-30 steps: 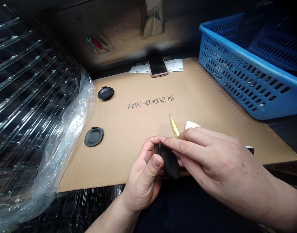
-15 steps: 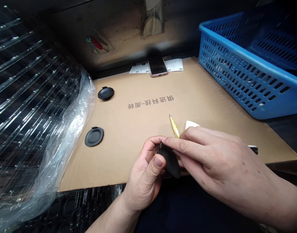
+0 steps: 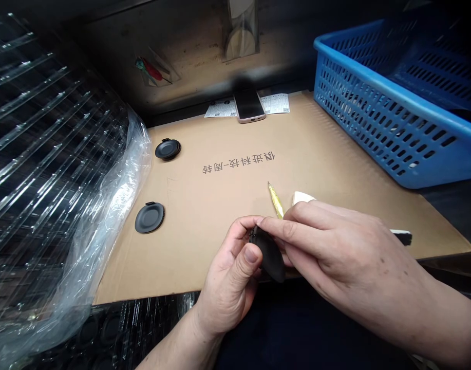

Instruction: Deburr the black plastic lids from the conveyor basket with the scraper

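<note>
My left hand (image 3: 229,277) and my right hand (image 3: 335,246) together hold a round black plastic cap (image 3: 271,255), seen edge-on and tilted. The left thumb and fingers grip it from below, and the right fingertips press on its upper edge. A thin yellow pointed tool (image 3: 276,201) sticks out from behind my right fingers. A white piece (image 3: 301,197) shows beyond them, its lower part hidden by the hand. I cannot tell whether my right hand holds either one.
Two similar black caps (image 3: 149,217) (image 3: 168,149) lie on the tan cardboard sheet (image 3: 189,246), which has printed Chinese text. A phone (image 3: 249,105) lies at the back, and a blue plastic basket (image 3: 389,103) stands at the right. Stacked clear trays in plastic film (image 3: 58,169) fill the left.
Both hands keep the same hold on the black cap. The whole view has shifted only slightly.
</note>
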The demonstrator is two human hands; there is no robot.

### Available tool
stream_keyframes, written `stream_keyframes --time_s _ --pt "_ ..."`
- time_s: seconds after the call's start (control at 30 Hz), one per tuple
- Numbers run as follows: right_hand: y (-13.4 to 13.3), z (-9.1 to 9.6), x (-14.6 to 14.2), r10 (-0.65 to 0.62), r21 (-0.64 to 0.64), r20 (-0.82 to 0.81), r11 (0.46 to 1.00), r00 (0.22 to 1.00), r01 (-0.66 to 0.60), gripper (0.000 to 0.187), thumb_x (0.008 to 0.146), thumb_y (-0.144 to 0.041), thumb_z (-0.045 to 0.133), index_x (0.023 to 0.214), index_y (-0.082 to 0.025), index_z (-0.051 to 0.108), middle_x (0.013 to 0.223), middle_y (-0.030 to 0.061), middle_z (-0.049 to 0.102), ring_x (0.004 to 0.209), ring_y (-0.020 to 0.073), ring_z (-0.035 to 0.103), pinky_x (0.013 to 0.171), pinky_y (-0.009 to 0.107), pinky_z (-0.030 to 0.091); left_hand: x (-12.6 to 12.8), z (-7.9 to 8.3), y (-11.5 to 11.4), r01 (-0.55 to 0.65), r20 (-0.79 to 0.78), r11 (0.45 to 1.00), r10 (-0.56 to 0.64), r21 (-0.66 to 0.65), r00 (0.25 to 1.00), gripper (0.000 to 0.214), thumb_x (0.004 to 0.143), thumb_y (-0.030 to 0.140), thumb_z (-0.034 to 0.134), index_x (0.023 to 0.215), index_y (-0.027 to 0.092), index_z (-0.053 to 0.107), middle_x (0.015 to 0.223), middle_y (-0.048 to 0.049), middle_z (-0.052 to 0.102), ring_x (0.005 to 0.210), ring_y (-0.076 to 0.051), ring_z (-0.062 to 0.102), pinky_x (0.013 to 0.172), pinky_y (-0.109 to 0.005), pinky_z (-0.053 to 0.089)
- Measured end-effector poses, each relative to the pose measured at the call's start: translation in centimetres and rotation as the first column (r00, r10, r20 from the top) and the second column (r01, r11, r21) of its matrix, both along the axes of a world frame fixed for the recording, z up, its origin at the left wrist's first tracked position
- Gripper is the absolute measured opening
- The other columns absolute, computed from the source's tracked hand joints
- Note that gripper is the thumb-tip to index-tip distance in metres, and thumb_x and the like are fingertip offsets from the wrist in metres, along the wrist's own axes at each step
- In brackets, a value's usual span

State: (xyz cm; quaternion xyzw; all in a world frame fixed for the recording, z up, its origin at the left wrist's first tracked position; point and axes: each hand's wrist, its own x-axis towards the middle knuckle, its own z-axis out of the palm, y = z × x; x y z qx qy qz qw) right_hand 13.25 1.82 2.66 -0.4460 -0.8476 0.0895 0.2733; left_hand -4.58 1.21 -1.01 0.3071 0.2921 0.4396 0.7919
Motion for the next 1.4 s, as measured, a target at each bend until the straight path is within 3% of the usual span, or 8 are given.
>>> stream_keyframes --time_s 0.33,0.47,0.53,0.63,0.73,0.83,1.03,1.4 --pt "-0.4 -0.4 0.5 -0.079 -0.204 -0.155 0.978 0.985 0.046 0.035 0.102 -0.016 0.051 0.128 -0.035 0.064 0.096 0.0 0.064 0.082 0.0148 0.06 0.067 0.028 0.05 -0.1 -0.1 -0.1 0.01 0.018 0.999 -0.011 0.039 1.0 0.038 0.095 0.052 0.065 0.122 0.024 0.063 0.105 -0.0032 0.073 0.094 -0.016 0.074 0.075 -0.022 0.058" --pt "-0.6 -0.2 1.2 -0.103 -0.313 -0.26 0.95 0.96 0.017 0.038 0.103 -0.019 0.05 0.134 -0.039 0.061 0.108 -0.0016 0.069 0.096 0.0125 0.066 0.08 0.025 0.055 -0.7 -0.1 -0.4 0.029 -0.113 0.981 -0.007 0.193 0.994 0.036 0.1 0.041 0.062 0.134 0.032 0.059 0.132 -0.0038 0.064 0.117 -0.018 0.067 0.098 -0.027 0.056" --pt "-0.7 0.1 1.5 -0.094 -0.336 -0.292 0.942 0.952 -0.01 0.034 0.103 -0.022 0.051 0.129 -0.04 0.063 0.107 -0.004 0.071 0.097 0.0106 0.067 0.082 0.021 0.056 -1.3 -0.2 -0.3 0.052 -0.319 0.918 0.082 0.393 0.944 0.048 0.098 0.032 0.066 0.144 0.035 0.052 0.148 -0.0043 0.052 0.131 -0.02 0.057 0.113 -0.033 0.048" --pt "-0.8 0.5 1.8 -0.083 -0.393 -0.321 0.918 0.943 -0.053 0.03 0.102 -0.024 0.053 0.123 -0.041 0.067 0.104 -0.0075 0.073 0.09 0.007 0.069 0.075 0.015 0.056 -2.0 -0.5 0.0 0.155 -0.531 0.734 0.313 0.662 0.787 0.07 0.093 0.021 0.069 0.155 0.033 0.039 0.155 -0.0081 0.038 0.14 -0.026 0.047 0.125 -0.044 0.036" --pt "-1.0 0.6 1.7 -0.064 -0.425 -0.356 0.9 0.932 -0.1 0.031 0.102 -0.025 0.054 0.123 -0.042 0.068 0.105 -0.0091 0.075 0.09 0.006 0.071 0.075 0.012 0.057 -2.1 -0.9 0.4 0.224 -0.534 0.56 0.484 0.798 0.693 0.077 0.09 0.013 0.069 0.157 0.022 0.034 0.151 -0.0125 0.039 0.145 -0.029 0.039 0.127 -0.048 0.032" --pt "-1.3 0.5 1.6 -0.081 -0.433 -0.377 0.896 0.923 -0.098 0.032 0.101 -0.023 0.054 0.122 -0.042 0.069 0.105 -0.0098 0.075 0.09 0.0052 0.071 0.076 0.011 0.056 -1.9 -1.2 0.7 0.253 -0.484 0.437 0.574 0.863 0.66 0.078 0.087 0.005 0.066 0.156 0.017 0.033 0.15 -0.0142 0.04 0.15 -0.029 0.033 0.129 -0.048 0.031" --pt "-1.6 0.5 1.5 -0.08 -0.456 -0.387 0.882 0.919 -0.116 0.035 0.1 -0.021 0.054 0.124 -0.043 0.069 0.109 -0.0105 0.075 0.094 0.005 0.071 0.081 0.011 0.055 -1.6 -1.0 0.7 0.276 -0.435 0.337 0.665 0.9 0.607 0.073 0.084 -0.003 0.062 0.152 0.01 0.038 0.149 -0.0159 0.04 0.151 -0.03 0.035 0.131 -0.048 0.029" --pt "-1.5 0.4 1.8 -0.068 -0.473 -0.31 0.876 0.948 -0.092 0.033 0.1 -0.022 0.051 0.117 -0.042 0.071 0.104 -0.0077 0.074 0.1 0.0105 0.071 0.076 0.017 0.057 -1.7 -0.4 1.1 0.379 -0.28 0.084 0.82 0.921 0.5 0.062 0.077 -0.011 0.063 0.137 0.002 0.05 0.135 -0.0163 0.048 0.146 -0.033 0.044 0.125 -0.05 0.039"
